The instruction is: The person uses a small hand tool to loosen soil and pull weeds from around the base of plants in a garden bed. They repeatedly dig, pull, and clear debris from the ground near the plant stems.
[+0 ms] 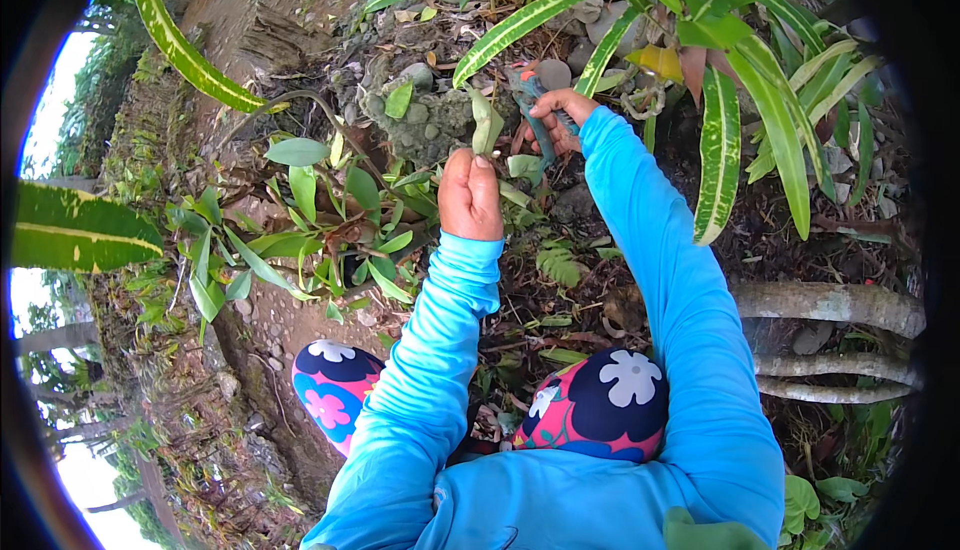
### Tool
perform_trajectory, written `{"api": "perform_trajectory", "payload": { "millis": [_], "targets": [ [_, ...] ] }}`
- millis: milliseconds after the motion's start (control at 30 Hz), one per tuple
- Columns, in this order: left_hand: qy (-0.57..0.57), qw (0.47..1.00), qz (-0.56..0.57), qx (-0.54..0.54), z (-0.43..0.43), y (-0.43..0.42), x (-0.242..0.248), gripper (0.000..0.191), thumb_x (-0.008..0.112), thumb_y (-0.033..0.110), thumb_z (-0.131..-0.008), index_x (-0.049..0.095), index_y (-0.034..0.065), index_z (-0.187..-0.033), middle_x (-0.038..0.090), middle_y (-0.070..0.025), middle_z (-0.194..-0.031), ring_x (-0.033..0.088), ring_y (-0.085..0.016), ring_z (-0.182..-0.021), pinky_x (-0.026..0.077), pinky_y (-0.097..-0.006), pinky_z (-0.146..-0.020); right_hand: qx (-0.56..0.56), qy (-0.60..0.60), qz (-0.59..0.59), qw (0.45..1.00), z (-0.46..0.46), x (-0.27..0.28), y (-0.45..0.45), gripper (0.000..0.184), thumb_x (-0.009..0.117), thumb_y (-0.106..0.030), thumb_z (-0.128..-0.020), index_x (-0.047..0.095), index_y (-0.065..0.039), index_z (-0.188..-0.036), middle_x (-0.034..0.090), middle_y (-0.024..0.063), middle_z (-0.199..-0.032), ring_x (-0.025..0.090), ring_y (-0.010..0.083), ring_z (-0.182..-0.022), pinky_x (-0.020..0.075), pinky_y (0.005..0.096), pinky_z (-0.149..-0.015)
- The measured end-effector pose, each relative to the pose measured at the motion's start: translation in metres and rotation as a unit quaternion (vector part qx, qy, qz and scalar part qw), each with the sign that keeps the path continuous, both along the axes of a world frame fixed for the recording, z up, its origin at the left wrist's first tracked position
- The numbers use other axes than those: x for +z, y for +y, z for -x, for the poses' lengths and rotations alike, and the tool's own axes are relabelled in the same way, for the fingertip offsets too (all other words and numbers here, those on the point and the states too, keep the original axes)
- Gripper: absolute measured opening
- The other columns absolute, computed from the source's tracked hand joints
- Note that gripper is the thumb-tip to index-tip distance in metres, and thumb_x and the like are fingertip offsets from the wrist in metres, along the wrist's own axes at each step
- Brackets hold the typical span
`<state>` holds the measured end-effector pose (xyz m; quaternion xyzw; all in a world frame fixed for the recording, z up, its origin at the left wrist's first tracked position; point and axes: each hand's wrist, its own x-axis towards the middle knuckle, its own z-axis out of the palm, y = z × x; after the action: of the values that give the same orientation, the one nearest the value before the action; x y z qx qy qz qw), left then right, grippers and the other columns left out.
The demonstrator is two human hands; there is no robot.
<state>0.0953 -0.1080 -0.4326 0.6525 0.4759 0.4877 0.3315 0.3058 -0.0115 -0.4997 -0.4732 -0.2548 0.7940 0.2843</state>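
Note:
My left hand [471, 193] is closed in a fist around the lower end of a pale green, folded leaf [486, 122], which sticks up above the thumb. To its right, my right hand [561, 120] grips what look like pruning shears [531, 86], teal with an orange patch. Their tool end is partly lost against the ground litter, so I cannot tell whether the blades are apart. Just left of my left hand grows a low leafy plant [364, 190]. A rough stone lump [424, 126] with pebbles set in it lies beyond both hands.
A shrub with long yellow-striped leaves [720, 145] overhangs the upper right. Pale trunks [832, 306] stand at the right. A bent brown stem [322, 103] arches on the left, near a weathered stump [281, 36]. My knees [600, 403] in flowered cloth are bent below my arms.

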Motion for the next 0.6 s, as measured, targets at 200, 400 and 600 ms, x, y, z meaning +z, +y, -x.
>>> {"api": "perform_trajectory", "payload": {
  "millis": [200, 400, 600],
  "targets": [
    [0.014, 1.000, 0.016, -0.009, -0.002, -0.012, 0.010, 0.019, 0.042, 0.010, -0.090, 0.042, -0.0024, -0.076, 0.043, -0.0177, -0.072, 0.043, -0.034, -0.064, 0.036, -0.0405, -0.059, -0.088, -0.049, -0.029, 0.995, 0.041, -0.013, 0.029, 0.027, 0.069, -0.025, -0.074, 0.062, -0.003, -0.086, 0.063, 0.0104, -0.074, 0.061, 0.0243, -0.060, 0.0495, 0.0391, -0.054],
    [0.099, 0.993, -0.035, -0.050, 0.019, -0.043, 0.057, 0.024, 0.054, 0.020, -0.088, 0.048, -0.0021, -0.081, 0.044, -0.0162, -0.072, 0.045, -0.034, -0.065, 0.038, -0.0404, -0.060, -0.067, -0.018, -0.114, 0.991, 0.031, 0.006, -0.056, 0.027, 0.072, -0.018, -0.073, 0.060, 0.001, -0.088, 0.061, 0.0111, -0.067, 0.059, 0.0205, -0.051, 0.0501, 0.0340, -0.048],
    [0.197, 0.973, -0.123, -0.010, 0.004, -0.005, 0.071, 0.048, 0.082, 0.034, -0.065, 0.052, -0.0004, -0.082, 0.051, -0.0141, -0.073, 0.051, -0.034, -0.065, 0.043, -0.0402, -0.058, -0.007, -0.003, -0.076, 0.997, -0.003, 0.031, -0.201, 0.035, 0.074, -0.016, -0.068, 0.056, 0.001, -0.092, 0.060, 0.0076, -0.073, 0.059, 0.0168, -0.061, 0.0483, 0.0314, -0.058]
  ]
}}
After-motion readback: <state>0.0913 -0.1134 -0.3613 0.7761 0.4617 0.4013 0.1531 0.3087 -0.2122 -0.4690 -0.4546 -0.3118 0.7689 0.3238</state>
